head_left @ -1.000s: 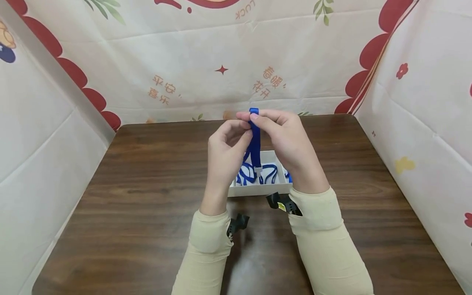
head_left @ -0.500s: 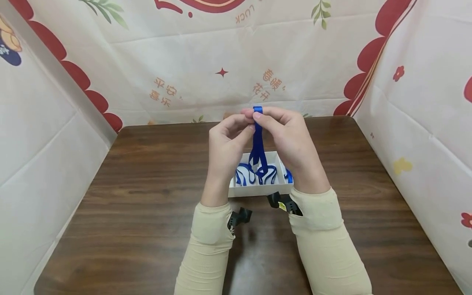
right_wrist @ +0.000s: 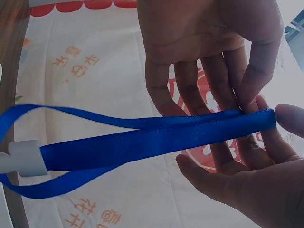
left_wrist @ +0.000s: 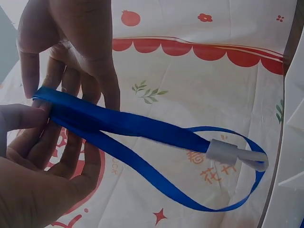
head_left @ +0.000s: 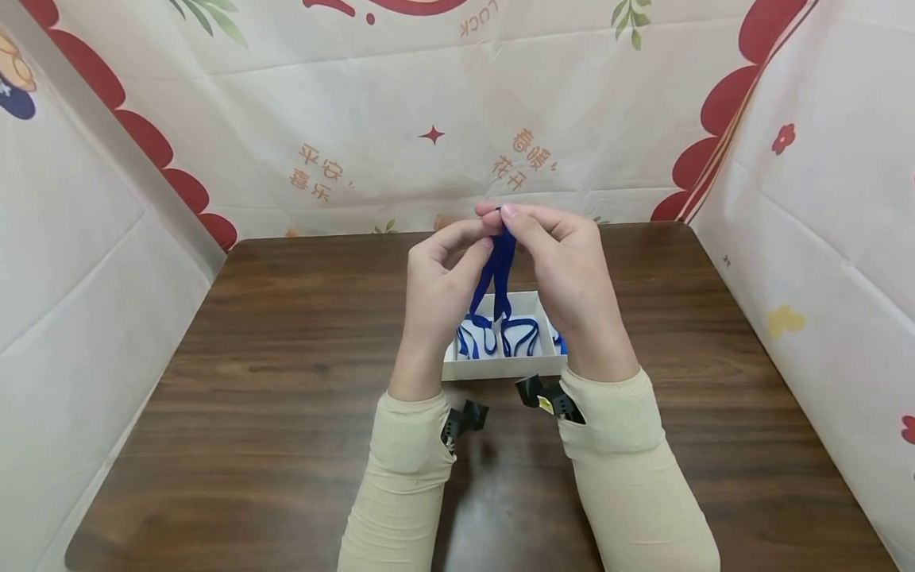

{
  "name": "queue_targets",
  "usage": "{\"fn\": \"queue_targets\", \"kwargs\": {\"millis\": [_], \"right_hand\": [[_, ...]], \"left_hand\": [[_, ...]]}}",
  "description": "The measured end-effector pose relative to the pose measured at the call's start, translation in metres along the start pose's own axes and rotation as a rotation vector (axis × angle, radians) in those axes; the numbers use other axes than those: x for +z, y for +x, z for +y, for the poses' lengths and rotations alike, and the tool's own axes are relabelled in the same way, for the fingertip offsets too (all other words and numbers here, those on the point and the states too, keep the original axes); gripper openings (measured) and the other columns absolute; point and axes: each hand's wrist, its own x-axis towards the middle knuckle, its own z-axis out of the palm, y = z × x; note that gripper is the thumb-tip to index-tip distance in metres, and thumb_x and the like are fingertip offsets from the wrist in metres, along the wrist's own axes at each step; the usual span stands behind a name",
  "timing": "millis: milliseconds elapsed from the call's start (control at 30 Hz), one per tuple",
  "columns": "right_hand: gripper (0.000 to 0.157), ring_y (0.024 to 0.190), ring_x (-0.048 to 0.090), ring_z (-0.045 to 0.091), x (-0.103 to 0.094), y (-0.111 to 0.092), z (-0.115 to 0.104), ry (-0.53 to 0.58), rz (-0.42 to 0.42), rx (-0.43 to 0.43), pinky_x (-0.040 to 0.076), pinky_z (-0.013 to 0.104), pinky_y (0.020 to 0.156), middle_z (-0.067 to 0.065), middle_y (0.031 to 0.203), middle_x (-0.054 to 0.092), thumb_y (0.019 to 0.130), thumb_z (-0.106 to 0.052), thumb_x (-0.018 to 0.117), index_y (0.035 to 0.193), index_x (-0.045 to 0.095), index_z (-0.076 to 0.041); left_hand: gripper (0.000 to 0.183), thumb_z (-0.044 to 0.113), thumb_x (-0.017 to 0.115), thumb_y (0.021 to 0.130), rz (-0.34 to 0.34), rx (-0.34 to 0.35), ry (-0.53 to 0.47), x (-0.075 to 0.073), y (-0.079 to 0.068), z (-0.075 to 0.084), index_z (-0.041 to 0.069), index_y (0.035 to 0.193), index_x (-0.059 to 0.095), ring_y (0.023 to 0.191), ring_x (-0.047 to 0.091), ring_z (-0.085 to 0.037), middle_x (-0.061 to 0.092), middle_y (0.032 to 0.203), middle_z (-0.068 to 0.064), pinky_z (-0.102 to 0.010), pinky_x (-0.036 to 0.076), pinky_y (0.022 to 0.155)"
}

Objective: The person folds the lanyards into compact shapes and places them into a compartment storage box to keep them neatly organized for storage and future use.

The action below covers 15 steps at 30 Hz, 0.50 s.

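Note:
A blue ribbon lanyard point(head_left: 503, 266) hangs doubled over between my two hands, above the white box. At its lower end is a white plastic clip point(left_wrist: 222, 151), with a thinner blue loop of ribbon around it in the left wrist view. My right hand point(head_left: 572, 270) pinches the folded top of the lanyard between thumb and fingers. My left hand point(head_left: 443, 286) pinches the ribbon just below, its fingertips close to those of the right. In the right wrist view the flat ribbon point(right_wrist: 142, 142) runs across both hands' fingers.
The white divided box point(head_left: 500, 368) stands on the dark wooden table point(head_left: 286, 381), under my hands. Several blue lanyards point(head_left: 525, 334) lie coiled in its compartments. Printed cloth point(head_left: 379, 111) hangs behind the table and on both sides.
The lanyard has turned in my fingers; its broad flat face showed earlier, and now its strands hang apart. My right thumb has moved slightly up over the fold.

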Motion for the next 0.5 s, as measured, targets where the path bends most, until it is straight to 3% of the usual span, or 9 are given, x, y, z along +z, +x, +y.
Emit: {"fn": "queue_targets", "kwargs": {"millis": [267, 500], "right_hand": [[0.021, 0.125, 0.071, 0.023, 0.003, 0.0, 0.004, 0.006, -0.007, -0.003, 0.057, 0.034, 0.104, 0.0, 0.109, 0.083, 0.105, -0.013, 0.066, 0.098, 0.084, -0.006], [0.025, 0.128, 0.069, 0.025, 0.002, -0.001, 0.004, 0.052, 0.002, -0.009, 0.052, 0.034, 0.109, 0.0, 0.11, 0.083, 0.105, -0.011, 0.065, 0.091, 0.086, -0.014]], "left_hand": [[0.026, 0.006, 0.061, 0.104, -0.043, -0.056, 0.042, -0.001, -0.001, -0.004, -0.003, 0.124, 0.075, 0.119, 0.075, -0.026, 0.077, 0.128, -0.018, -0.041, 0.061, 0.103], [0.027, 0.013, 0.059, 0.107, -0.092, -0.12, 0.118, -0.001, 0.001, -0.011, 0.003, 0.126, 0.076, 0.121, 0.075, -0.025, 0.076, 0.131, -0.012, -0.043, 0.061, 0.104]]}}
